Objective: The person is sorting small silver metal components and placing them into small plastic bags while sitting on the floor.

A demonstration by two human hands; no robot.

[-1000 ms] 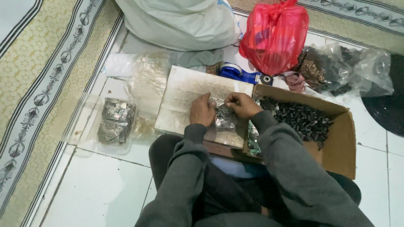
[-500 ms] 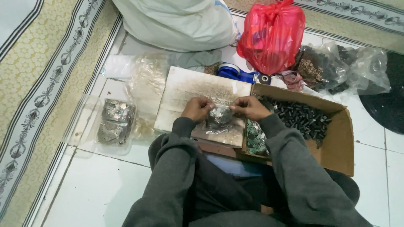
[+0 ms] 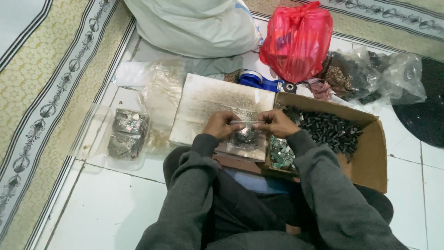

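I hold a small clear plastic bag (image 3: 244, 134) of little metal parts between both hands, above a white board (image 3: 208, 104) on my lap. My left hand (image 3: 221, 125) pinches the bag's left top edge. My right hand (image 3: 275, 123) pinches its right top edge. Both sleeves are dark grey. Just right of my hands an open cardboard box (image 3: 370, 157) holds several small dark cylindrical parts (image 3: 330, 132) and a pile of greenish pieces (image 3: 280, 155).
On the tiled floor to my left lies a larger clear bag with filled packets (image 3: 127, 134), with empty clear bags (image 3: 162, 92) behind it. A white sack (image 3: 194, 25), a red plastic bag (image 3: 297, 39), a blue tape dispenser (image 3: 259, 81) and clear bags of dark parts (image 3: 370, 76) lie beyond. A patterned carpet (image 3: 41, 78) borders the left.
My hands have drawn apart along the top of the small bag, which now hangs stretched between them. A second ago they were bunched together over it.
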